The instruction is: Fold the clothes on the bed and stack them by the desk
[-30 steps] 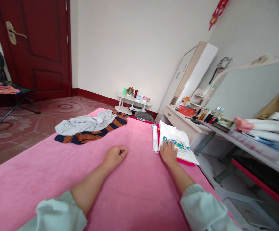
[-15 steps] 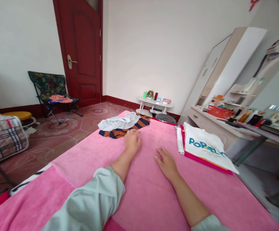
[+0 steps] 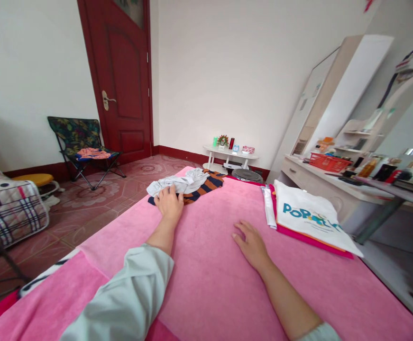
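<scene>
My left hand [image 3: 169,202] is at the near edge of a crumpled light grey garment [image 3: 178,182], its fingers apart over the cloth. Whether it presses on the fabric I cannot tell. Beneath the grey piece lies an orange and navy striped garment [image 3: 211,181]. My right hand [image 3: 252,242] rests over the pink bedspread [image 3: 213,284], fingers loosely spread with nothing in them. To the right of it sits a neat stack of folded clothes, topped by a white T-shirt [image 3: 309,218] with blue-green lettering.
Beyond the bed stands a low white table [image 3: 227,152] holding small items. A dresser [image 3: 298,177] with a red basket [image 3: 329,162] is on the right. On the left are a folding chair [image 3: 74,128] with cloth on it, a yellow stool [image 3: 33,180] and a plaid quilted bag [image 3: 12,208].
My left hand has moved left, from the striped garment's near side onto the edge of the grey garment. My right hand stays almost in place. The view has shifted slightly.
</scene>
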A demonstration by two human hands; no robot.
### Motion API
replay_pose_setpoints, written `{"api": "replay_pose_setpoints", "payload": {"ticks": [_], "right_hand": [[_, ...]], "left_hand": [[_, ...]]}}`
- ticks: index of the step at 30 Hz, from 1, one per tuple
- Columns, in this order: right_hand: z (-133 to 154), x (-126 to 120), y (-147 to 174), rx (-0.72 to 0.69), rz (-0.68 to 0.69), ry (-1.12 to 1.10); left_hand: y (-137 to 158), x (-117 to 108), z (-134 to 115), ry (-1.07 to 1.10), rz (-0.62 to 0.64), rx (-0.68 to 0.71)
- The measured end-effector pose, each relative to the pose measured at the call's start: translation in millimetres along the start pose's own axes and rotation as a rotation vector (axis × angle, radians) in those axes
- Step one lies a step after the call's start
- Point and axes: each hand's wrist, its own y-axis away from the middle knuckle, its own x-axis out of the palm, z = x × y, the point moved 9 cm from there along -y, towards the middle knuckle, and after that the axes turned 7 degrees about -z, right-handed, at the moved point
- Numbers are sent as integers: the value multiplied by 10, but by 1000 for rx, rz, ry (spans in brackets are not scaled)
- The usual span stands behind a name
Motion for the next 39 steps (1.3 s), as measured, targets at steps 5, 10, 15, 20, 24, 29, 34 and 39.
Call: {"api": "replay_pose_setpoints", "payload": {"ticks": [5,10,15,20,24,29,34,39], "right_hand": [[22,-22,1,7,8,-3],[-3,-11,5,10,-4,-34],[-34,-54,-37,58,-89,-262],[-179,-149,-52,326,-237,-908],[-254,-70,-31,470,-153,-1274],[-392,-131,-6,532,-159,-1309],[-615,-313,60,638,-437,-1266],[-901,-636,146,648,-780,-1174]], "left_hand": [[-41,148,141,-42,99,-38],[-34,102,116,-10,114,-3],[-58,-234,-277,222,-28,100],[443,-507,-1368,625,223,467],[1183,-770,-2073,812,503,828],[1111,-644,-1951,723,518,705],[612,-50,-1276,465,461,339],[281,312,-667,484,410,36]]}}
